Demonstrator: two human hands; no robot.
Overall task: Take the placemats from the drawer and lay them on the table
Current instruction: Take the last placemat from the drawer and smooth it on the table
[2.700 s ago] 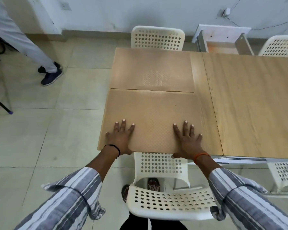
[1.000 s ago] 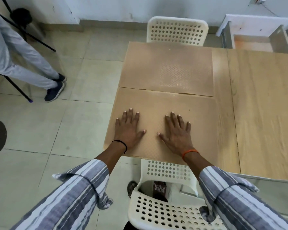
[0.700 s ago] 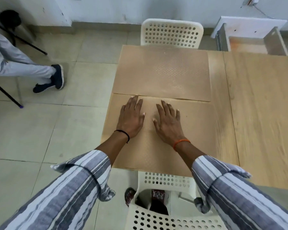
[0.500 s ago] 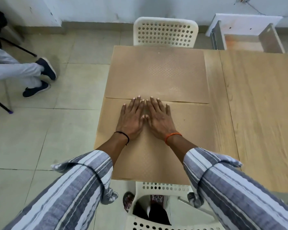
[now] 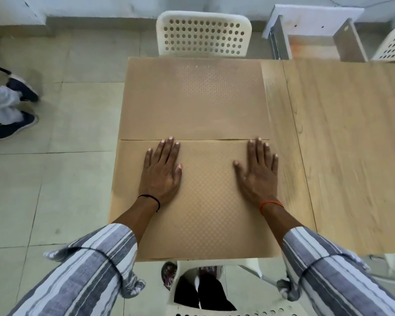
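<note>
1. Now we have our left hand point(image 5: 161, 173) flat on the near placemat point(image 5: 205, 215), palm down, fingers straight and close together, holding nothing.
2. Our right hand point(image 5: 257, 173) lies flat on the same mat near its right edge, fingers straight and slightly spread, also holding nothing.
3. Our two hands sit well apart, with bare dotted mat between them; the fingertips of both reach the mat's far edge.
4. The far placemat point(image 5: 192, 99) lies flat just beyond, its near edge meeting the near mat's far edge along a thin seam.
5. Both tan mats cover the left end of the wooden table point(image 5: 340, 144); a strip of bare wood shows to their right.
6. The open drawer point(image 5: 312, 45) stands past the table's far edge on the right.
7. A white perforated chair point(image 5: 203, 34) faces us across the table, and another white chair point(image 5: 226, 306) is below our arms.
8. On the tiled floor point(image 5: 55, 190) at left, we see another person's dark shoes point(image 5: 15, 127) and pale trouser legs.
</note>
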